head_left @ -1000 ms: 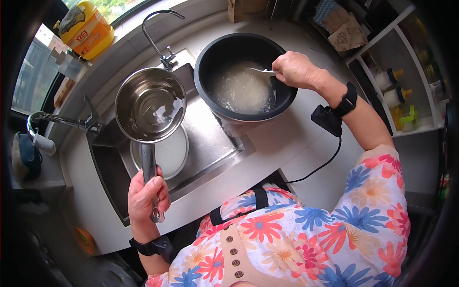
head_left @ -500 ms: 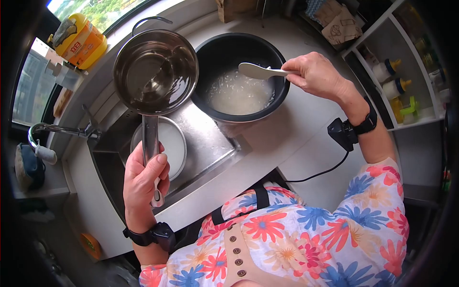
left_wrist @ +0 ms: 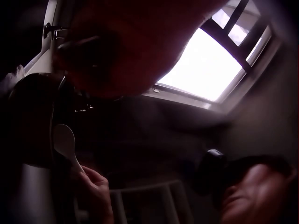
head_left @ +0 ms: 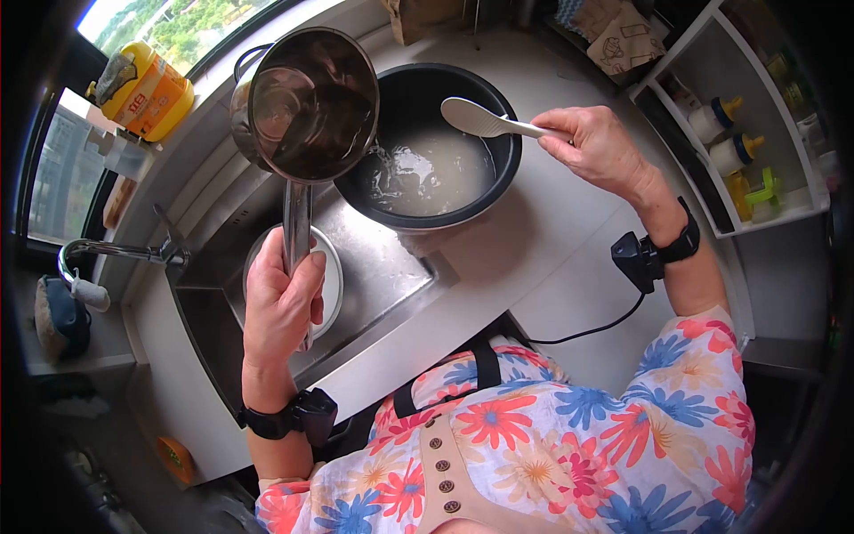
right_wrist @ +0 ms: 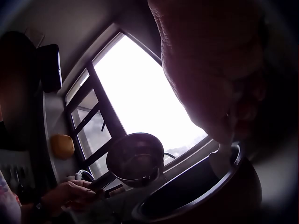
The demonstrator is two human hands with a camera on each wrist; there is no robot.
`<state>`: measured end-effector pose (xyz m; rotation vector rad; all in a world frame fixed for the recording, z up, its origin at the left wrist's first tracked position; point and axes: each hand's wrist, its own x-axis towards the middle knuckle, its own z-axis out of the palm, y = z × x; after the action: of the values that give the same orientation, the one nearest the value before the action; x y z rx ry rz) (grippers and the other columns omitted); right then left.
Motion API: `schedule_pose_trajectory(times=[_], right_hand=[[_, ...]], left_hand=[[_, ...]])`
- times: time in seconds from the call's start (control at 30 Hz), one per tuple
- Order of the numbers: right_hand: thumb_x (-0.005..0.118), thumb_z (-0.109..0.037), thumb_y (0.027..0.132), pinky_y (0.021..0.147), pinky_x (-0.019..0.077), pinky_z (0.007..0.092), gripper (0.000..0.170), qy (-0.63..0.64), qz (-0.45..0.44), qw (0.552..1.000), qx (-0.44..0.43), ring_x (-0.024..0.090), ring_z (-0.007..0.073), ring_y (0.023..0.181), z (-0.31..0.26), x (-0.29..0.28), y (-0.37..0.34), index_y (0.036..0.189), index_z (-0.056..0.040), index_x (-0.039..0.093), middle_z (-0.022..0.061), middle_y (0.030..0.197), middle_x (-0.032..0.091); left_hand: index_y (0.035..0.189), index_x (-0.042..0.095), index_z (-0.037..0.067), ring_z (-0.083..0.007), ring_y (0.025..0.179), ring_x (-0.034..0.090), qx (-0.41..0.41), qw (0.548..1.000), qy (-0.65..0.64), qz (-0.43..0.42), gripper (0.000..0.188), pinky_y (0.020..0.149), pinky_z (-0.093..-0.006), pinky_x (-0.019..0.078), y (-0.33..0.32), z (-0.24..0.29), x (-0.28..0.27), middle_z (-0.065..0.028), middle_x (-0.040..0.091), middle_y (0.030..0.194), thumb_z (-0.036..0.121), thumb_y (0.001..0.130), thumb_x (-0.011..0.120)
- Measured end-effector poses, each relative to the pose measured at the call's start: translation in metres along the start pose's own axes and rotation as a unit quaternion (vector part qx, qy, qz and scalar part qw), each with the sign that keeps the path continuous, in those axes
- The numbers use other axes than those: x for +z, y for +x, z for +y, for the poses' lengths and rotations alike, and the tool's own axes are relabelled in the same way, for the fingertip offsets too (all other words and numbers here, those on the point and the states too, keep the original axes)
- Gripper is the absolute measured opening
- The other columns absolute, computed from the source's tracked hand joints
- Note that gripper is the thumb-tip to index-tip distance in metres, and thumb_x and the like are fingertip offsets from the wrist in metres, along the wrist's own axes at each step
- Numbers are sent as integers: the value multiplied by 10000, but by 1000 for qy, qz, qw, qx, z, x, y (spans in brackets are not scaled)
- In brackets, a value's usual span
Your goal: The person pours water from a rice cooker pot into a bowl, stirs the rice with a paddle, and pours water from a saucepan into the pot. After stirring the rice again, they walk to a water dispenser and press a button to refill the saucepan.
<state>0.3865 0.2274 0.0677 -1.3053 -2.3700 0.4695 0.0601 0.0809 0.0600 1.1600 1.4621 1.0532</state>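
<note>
Pan tilted at left rim of pot, handle wrapped by left grip | Pot on worktop: cloudy liquid in, pour judged partly done | Spoon above pot, pinched by right grip | Remaining: water in pan, amount unclear through glare.

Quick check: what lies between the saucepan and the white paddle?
In the head view, the dark pot shows between the saucepan and the white paddle, its open mouth facing up.

Bowl in sink, left of pot
</note>
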Motion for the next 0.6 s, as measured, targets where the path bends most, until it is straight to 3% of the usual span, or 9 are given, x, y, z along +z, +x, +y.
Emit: schedule_pose_trajectory(times=[0.27,0.53,0.6], right_hand=[[570,-128,807,629,491,325,199,18,5,1000,-3,621,247,632,2,0,-1,944,-19,665,151,714,640],[588,-130,813,640,496,308,198,87,42,995,15,632,227,653,-8,5,-13,973,-41,664,137,747,654],[589,-129,815,642,497,306,194,43,32,999,0,632,225,655,-9,8,-17,973,-45,665,136,754,656]], left_hand=[[911,487,45,-42,400,434,6,999,-38,5,138,348,-176,345,-1,-1,1,14,463,599,152,884,571],[1007,472,15,-91,349,412,-33,955,-293,-30,176,321,-226,332,-16,-3,-13,-33,448,587,136,894,532],[1018,461,5,-91,348,413,-29,942,-332,-41,180,320,-227,331,-22,-6,-19,-29,437,583,131,902,514]])
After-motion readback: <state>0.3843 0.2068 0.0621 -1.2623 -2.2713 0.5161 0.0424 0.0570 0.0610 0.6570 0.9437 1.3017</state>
